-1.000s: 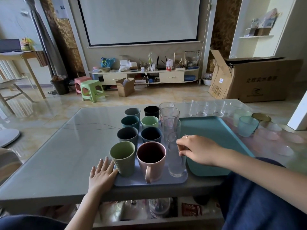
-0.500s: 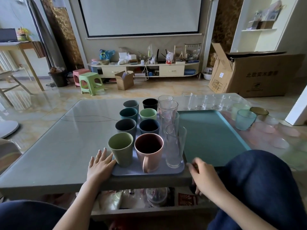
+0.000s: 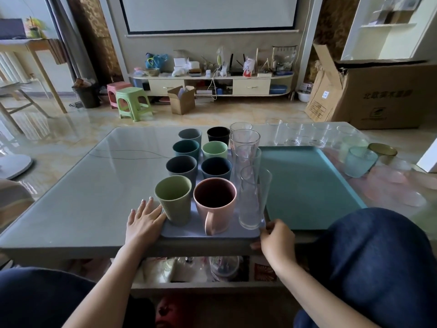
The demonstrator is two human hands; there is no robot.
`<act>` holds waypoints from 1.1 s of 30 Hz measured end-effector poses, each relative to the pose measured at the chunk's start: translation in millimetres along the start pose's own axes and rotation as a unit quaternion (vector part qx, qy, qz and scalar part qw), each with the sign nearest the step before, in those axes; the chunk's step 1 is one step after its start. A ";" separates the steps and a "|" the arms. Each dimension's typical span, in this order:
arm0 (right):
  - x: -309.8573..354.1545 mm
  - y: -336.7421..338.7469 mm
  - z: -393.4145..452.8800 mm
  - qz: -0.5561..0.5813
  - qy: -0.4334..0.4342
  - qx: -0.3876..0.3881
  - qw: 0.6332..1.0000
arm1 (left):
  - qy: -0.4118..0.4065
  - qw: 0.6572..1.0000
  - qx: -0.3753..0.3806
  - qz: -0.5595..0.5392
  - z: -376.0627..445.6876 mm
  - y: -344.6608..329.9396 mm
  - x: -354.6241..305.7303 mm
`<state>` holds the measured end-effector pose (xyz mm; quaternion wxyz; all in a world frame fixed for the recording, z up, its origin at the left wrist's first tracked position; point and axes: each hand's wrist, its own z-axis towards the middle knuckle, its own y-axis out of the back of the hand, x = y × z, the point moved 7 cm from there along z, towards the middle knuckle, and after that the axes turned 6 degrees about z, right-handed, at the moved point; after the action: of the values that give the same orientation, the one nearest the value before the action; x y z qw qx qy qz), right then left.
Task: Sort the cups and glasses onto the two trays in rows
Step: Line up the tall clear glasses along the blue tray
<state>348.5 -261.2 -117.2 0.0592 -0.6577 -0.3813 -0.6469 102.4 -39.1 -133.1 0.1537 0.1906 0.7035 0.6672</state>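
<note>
Steadying the lavender tray [image 3: 182, 233], filled with two cup rows and one glass row, with the flat left hand [image 3: 143, 221] and right hand [image 3: 276, 237] pinching its corner, while leaving the teal tray [image 3: 305, 185] bare and glasses [image 3: 293, 136] waiting at one o'clock on the worktop [image 3: 82, 197].

near mug [image 3: 214, 204]: pink, dark inside
ribbed cup [image 3: 174, 200]: green
left tray [image 3: 208, 232]: lavender
right tray [image 3: 305, 185]: teal

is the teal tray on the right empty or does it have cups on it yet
Empty. The teal tray shows only its bare surface; the short clear glasses and the frosted teal cup stand on the table beyond and beside it.
</note>
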 end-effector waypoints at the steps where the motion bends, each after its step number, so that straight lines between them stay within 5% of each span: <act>1: -0.4 -1.0 2.6 -0.002 -0.006 -0.006 1.000 | 0.005 1.000 -0.001 -0.014 0.8 0.2 0.3; 7: 5.2 -13.0 17.8 0.002 -0.022 -0.017 1.000 | 0.075 0.984 0.002 -0.161 9.7 6.3 8.1; 21: 46.2 -86.6 73.3 -0.033 -0.010 0.036 0.999 | 0.096 0.991 0.015 -0.094 98.1 0.2 60.0; 29: 43.7 -108.4 99.3 0.005 -0.003 0.021 1.000 | 0.134 0.981 0.000 -0.144 115.4 -0.7 73.6; 33: 37.3 -112.8 104.1 0.070 -0.052 0.092 0.992 | 0.150 0.971 -0.026 -0.184 100.1 4.8 66.2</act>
<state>362.4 -106.7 -146.9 0.1446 -0.7074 -0.3943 -0.5685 91.5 80.5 -132.1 0.1716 -0.0483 0.7241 0.6663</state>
